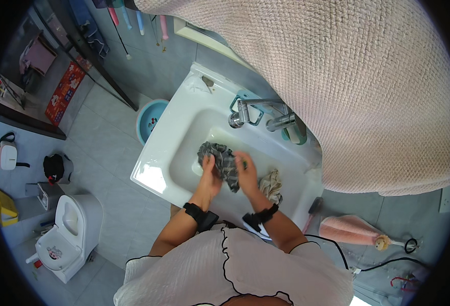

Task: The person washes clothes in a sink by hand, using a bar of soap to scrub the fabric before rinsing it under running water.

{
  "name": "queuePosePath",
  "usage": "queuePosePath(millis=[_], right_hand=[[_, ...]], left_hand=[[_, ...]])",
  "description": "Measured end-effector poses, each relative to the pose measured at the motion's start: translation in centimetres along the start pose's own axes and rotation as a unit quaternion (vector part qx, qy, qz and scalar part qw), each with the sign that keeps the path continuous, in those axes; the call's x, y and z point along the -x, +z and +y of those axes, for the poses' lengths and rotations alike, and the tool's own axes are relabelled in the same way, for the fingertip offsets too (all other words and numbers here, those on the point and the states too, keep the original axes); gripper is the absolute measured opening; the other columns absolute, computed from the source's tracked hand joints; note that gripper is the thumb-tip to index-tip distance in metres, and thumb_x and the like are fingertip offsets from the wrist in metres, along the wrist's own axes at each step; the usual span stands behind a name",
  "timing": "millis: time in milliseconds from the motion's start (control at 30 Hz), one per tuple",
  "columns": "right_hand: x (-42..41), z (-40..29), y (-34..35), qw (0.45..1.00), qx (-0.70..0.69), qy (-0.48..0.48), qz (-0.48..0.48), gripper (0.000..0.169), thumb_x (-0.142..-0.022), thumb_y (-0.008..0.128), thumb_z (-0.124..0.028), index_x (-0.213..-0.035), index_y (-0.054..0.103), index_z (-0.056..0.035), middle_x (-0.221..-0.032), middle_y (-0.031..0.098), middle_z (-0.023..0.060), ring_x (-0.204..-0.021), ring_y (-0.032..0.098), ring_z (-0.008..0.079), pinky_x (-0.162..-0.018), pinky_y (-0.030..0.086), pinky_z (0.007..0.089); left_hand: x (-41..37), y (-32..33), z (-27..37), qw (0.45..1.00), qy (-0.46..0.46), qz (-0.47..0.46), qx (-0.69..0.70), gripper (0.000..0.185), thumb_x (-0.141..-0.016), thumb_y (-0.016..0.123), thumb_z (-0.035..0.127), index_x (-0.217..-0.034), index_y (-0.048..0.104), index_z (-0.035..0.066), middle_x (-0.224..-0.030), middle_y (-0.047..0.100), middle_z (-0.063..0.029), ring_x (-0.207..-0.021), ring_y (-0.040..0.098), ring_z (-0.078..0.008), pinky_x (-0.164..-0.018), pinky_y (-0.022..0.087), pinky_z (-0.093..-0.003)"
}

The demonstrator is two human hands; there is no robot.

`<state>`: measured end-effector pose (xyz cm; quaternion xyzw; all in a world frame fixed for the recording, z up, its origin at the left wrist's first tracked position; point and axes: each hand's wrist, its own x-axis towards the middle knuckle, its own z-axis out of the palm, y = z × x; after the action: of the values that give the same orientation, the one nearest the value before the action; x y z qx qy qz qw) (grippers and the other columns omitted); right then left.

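Observation:
A dark grey patterned cloth [225, 162], wet and bunched, is between my two hands over the white washbasin [142, 174]. My left hand [210, 179] grips its left part, thumb pointing away from me. On the cloth's right side, my right hand [248, 174] is curled and slightly blurred. A small green and yellow bit shows by its fingers; I cannot tell what it is. A crumpled beige cloth [271, 185] lies in the basin just right of my right hand. The chrome faucet [242, 114] reaches over the basin's far side.
A light-blue soap dish [256, 119] sits behind the faucet spout. Beside the basin's left edge stands a blue plastic tub [144, 118]. A large pink textured towel [362, 95] hangs across the upper right. A toilet [81, 225] with raised lid stands at lower left.

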<state>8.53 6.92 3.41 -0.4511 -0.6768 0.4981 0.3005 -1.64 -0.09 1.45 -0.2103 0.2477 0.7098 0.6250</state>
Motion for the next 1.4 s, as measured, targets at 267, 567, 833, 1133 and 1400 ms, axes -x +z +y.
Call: queuePosePath(millis=[267, 567, 833, 1133, 1400], right_hand=[[-1.8, 2.2, 2.2, 0.945, 0.321, -0.039, 0.056, 0.014, -0.076, 0.06, -0.02, -0.079, 0.052, -0.0102, -0.077, 0.051, 0.015, -0.072, 0.053, 0.036, -0.059, 0.041, 0.0471], [-3.1, 1.8, 2.1, 0.966, 0.257, 0.009, 0.024, 0.015, -0.077, 0.059, -0.023, -0.08, 0.055, -0.0084, -0.082, 0.055, 0.0154, -0.078, 0.055, 0.0367, -0.065, 0.043, 0.046], [-0.6, 3.6, 2.0, 0.975, 0.215, -0.057, 0.02, 0.019, -0.081, 0.059, -0.025, -0.084, 0.056, -0.0062, -0.082, 0.058, 0.0169, -0.074, 0.056, 0.0393, -0.063, 0.044, 0.0404], [0.2, 2.5, -4.1, 0.953, -0.177, 0.189, -0.158, 0.028, -0.079, 0.064, -0.014, -0.1, 0.052, -0.0005, -0.087, 0.059, 0.0056, -0.081, 0.058, 0.0154, -0.074, 0.046, 0.0312], [3.7, -4.1, 0.5, 0.944, 0.255, -0.186, -0.097, 0.017, -0.07, 0.061, -0.016, -0.085, 0.058, -0.0082, -0.078, 0.052, 0.0109, -0.068, 0.054, 0.0349, -0.058, 0.046, 0.0406]], left_hand=[[-2.3, -2.5, -4.6, 0.997, 0.072, -0.01, -0.004, 0.041, -0.092, 0.045, 0.038, -0.115, 0.05, 0.004, -0.112, 0.055, -0.0091, -0.103, 0.053, -0.0252, -0.092, 0.042, -0.0394], [-2.5, -4.4, -4.0, 0.999, -0.021, -0.027, 0.035, 0.023, -0.093, 0.044, 0.025, -0.11, 0.049, 0.011, -0.1, 0.059, -0.0065, -0.094, 0.057, -0.0213, -0.083, 0.047, -0.037], [0.2, 0.1, -1.2, 0.996, 0.014, 0.087, -0.003, 0.029, -0.087, 0.05, 0.015, -0.116, 0.048, 0.01, -0.109, 0.056, -0.0076, -0.103, 0.053, -0.0217, -0.089, 0.044, -0.0358], [-1.2, -1.5, -2.2, 0.997, 0.047, 0.002, -0.069, 0.037, -0.084, 0.055, 0.02, -0.12, 0.048, 0.012, -0.112, 0.056, -0.0038, -0.104, 0.052, -0.021, -0.093, 0.039, -0.0361], [-1.4, -1.5, -2.3, 0.998, -0.049, 0.026, -0.038, 0.05, -0.089, 0.045, 0.049, -0.117, 0.05, 0.008, -0.113, 0.056, -0.0092, -0.104, 0.052, -0.0234, -0.09, 0.042, -0.0388]])
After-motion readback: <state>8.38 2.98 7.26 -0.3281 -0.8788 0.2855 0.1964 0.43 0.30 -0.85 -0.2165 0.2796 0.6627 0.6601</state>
